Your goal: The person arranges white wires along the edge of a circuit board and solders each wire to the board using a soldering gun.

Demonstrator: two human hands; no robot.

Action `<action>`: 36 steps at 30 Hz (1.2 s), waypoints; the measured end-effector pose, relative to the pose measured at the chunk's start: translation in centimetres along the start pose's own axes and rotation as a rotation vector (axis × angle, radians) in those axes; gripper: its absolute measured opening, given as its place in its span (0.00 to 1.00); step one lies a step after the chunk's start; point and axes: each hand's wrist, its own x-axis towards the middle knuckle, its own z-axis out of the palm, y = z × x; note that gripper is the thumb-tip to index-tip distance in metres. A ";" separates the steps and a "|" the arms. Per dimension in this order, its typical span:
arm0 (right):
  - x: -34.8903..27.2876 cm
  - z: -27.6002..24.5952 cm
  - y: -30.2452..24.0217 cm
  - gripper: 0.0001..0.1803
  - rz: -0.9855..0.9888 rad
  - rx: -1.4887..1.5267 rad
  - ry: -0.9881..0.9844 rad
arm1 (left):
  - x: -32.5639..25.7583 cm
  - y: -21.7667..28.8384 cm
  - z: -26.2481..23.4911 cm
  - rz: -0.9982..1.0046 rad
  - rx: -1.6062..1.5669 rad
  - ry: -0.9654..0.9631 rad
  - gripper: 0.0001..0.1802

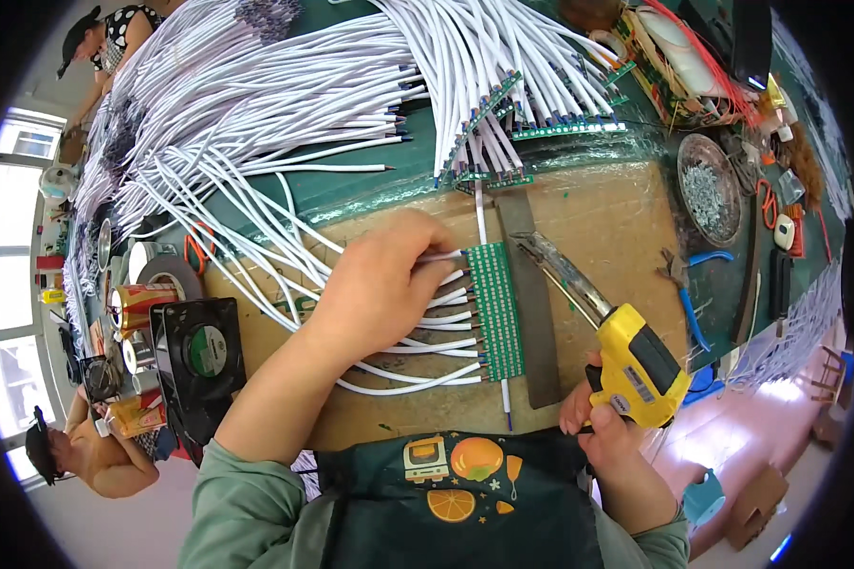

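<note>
A green circuit board panel (499, 313) lies on the cardboard mat in front of me. Several white cables (436, 349) run to its left edge, and one sticks out past its top and another past its bottom. My left hand (380, 280) is closed, pinching a white cable (441, 255) by its end at the board's upper left corner. In my right hand (603, 412) is a yellow and black soldering gun (640, 368). Its metal tip (531, 242) hangs right of the board, over a flat dark strip (529, 313), apart from the cables.
Bundles of white cables (285, 81) cover the table's far side, beside finished boards (569, 129). A metal bowl of small pieces (707, 190) and blue-handled pliers (693, 294) lie right. A black fan (199, 356) stands left. Two other people (104, 455) sit beyond the left edge.
</note>
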 end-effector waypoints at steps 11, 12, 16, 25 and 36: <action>-0.6 0.0 -0.2 0.39 0.051 -0.080 -0.040 | -0.3 -1.1 0.0 0.036 0.157 -0.015 0.08; -0.6 0.0 -0.2 0.40 0.063 -0.098 -0.053 | -0.3 -1.1 0.0 0.044 0.168 -0.035 0.08; -0.7 0.1 -0.2 0.41 0.087 -0.172 -0.082 | -0.2 -1.1 0.2 0.067 0.157 -0.042 0.07; -0.4 0.6 -0.3 0.42 0.092 -0.156 -0.051 | 0.1 -1.4 0.5 0.120 0.163 -0.029 0.05; 0.7 0.9 -1.4 0.31 0.085 -0.095 -0.044 | 0.0 -1.8 0.8 0.200 0.179 -0.007 0.04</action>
